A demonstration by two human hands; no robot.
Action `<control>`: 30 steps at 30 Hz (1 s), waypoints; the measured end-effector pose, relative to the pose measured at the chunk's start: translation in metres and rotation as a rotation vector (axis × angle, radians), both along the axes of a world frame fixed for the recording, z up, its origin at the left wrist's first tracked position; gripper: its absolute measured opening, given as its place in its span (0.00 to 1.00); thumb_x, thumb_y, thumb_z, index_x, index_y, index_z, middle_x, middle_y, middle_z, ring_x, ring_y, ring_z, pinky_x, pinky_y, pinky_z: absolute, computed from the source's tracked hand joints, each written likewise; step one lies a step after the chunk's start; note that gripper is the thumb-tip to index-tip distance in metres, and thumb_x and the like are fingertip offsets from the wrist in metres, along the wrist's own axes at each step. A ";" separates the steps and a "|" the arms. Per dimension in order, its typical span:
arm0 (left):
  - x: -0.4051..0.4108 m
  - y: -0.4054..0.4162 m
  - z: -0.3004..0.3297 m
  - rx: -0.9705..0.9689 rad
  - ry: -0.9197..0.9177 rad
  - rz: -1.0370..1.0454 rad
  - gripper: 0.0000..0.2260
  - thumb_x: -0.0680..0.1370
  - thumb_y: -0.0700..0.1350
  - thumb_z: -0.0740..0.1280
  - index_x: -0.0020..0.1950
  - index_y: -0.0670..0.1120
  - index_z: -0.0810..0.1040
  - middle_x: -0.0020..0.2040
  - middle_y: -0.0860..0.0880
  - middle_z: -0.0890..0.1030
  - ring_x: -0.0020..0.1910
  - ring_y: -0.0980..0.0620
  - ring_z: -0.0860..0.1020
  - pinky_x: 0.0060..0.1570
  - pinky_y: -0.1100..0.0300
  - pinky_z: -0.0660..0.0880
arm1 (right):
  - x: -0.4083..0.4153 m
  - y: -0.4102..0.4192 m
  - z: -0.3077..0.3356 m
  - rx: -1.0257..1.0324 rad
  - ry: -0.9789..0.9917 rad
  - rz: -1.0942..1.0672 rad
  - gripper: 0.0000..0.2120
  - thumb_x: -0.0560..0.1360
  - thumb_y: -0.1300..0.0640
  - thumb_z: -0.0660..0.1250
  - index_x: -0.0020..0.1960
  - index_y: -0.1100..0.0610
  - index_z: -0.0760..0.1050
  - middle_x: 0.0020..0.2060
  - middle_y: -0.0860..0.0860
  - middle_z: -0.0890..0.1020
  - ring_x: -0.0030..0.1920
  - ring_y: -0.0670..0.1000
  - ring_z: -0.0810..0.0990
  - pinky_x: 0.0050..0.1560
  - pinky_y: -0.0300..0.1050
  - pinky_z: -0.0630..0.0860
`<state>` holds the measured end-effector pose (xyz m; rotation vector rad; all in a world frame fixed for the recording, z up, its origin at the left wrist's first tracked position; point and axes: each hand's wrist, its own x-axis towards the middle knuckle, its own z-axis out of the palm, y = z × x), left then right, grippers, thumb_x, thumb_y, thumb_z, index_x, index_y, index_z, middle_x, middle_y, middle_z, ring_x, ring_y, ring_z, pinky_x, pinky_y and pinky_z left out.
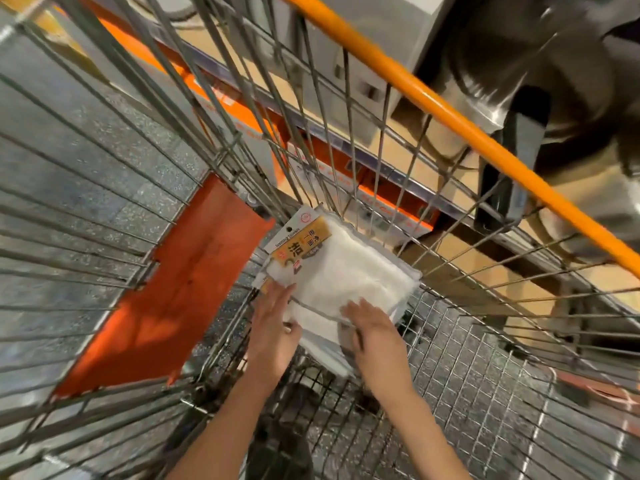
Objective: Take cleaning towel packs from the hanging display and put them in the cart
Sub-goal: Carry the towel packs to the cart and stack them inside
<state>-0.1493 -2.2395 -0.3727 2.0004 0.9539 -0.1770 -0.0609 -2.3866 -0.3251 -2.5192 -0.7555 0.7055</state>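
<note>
both hands (277, 327) on towel packs (346, 278) — in cart (450, 358)

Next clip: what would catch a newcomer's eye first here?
Probably the white towel packs stacked at the centre inside the wire cart, with the left hand and right hand on them. Next, the orange handle bar slanting across the upper right.

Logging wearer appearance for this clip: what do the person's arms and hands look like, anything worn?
Both forearms are bare as far as the frame shows, with no sleeves in view. The left hand and right hand wear no gloves, and no rings, watch or bracelets are visible.
</note>
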 end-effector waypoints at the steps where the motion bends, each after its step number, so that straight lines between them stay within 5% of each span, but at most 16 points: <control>1: 0.000 -0.002 0.000 -0.022 -0.009 0.033 0.28 0.74 0.34 0.67 0.72 0.50 0.67 0.74 0.47 0.63 0.74 0.47 0.59 0.71 0.46 0.62 | 0.002 -0.002 0.003 -0.010 0.068 0.037 0.20 0.76 0.63 0.61 0.66 0.53 0.73 0.67 0.49 0.72 0.71 0.48 0.64 0.74 0.47 0.49; 3: -0.001 -0.005 -0.003 -0.020 -0.022 0.050 0.27 0.74 0.33 0.67 0.71 0.48 0.68 0.74 0.46 0.64 0.74 0.46 0.60 0.71 0.46 0.62 | 0.007 -0.007 0.004 -0.039 0.134 0.131 0.22 0.77 0.64 0.59 0.69 0.50 0.69 0.70 0.44 0.68 0.71 0.39 0.56 0.73 0.39 0.40; 8: -0.007 -0.012 -0.010 -0.104 -0.101 0.177 0.25 0.74 0.32 0.67 0.69 0.46 0.70 0.69 0.43 0.67 0.70 0.43 0.65 0.67 0.44 0.66 | 0.019 -0.018 0.009 -0.110 0.234 0.221 0.22 0.78 0.63 0.58 0.68 0.45 0.69 0.69 0.38 0.66 0.66 0.33 0.52 0.73 0.36 0.40; 13: -0.013 -0.018 -0.012 -0.072 -0.102 0.208 0.19 0.77 0.37 0.66 0.67 0.48 0.73 0.69 0.42 0.66 0.70 0.42 0.65 0.65 0.42 0.67 | 0.028 -0.016 0.021 -0.249 0.274 0.339 0.12 0.78 0.54 0.60 0.58 0.47 0.77 0.59 0.38 0.74 0.67 0.44 0.69 0.72 0.42 0.62; 16: -0.015 -0.023 -0.009 -0.083 -0.091 0.300 0.19 0.77 0.42 0.67 0.67 0.49 0.73 0.72 0.46 0.61 0.72 0.46 0.60 0.67 0.43 0.66 | 0.043 0.002 0.028 -0.108 0.299 0.189 0.15 0.78 0.46 0.61 0.64 0.39 0.71 0.63 0.31 0.68 0.59 0.39 0.72 0.62 0.37 0.70; 20: -0.003 -0.028 -0.004 -0.057 -0.014 0.420 0.23 0.74 0.46 0.71 0.68 0.56 0.70 0.74 0.45 0.56 0.74 0.45 0.57 0.68 0.49 0.64 | 0.074 0.037 0.011 0.055 0.126 0.067 0.23 0.75 0.44 0.65 0.69 0.43 0.65 0.67 0.41 0.70 0.65 0.45 0.68 0.64 0.49 0.71; 23: 0.007 -0.028 0.005 -0.263 0.101 0.543 0.28 0.74 0.50 0.70 0.67 0.67 0.60 0.76 0.51 0.46 0.75 0.46 0.51 0.70 0.46 0.63 | 0.090 0.059 -0.007 0.029 0.077 0.030 0.31 0.74 0.44 0.67 0.73 0.49 0.60 0.69 0.47 0.68 0.68 0.50 0.67 0.66 0.52 0.70; 30: 0.011 -0.031 0.013 -0.384 0.124 0.636 0.37 0.74 0.54 0.69 0.76 0.60 0.51 0.77 0.47 0.41 0.76 0.40 0.51 0.67 0.43 0.62 | 0.074 0.073 -0.047 -0.165 0.146 0.010 0.47 0.67 0.41 0.72 0.76 0.54 0.52 0.73 0.53 0.65 0.73 0.53 0.61 0.74 0.54 0.57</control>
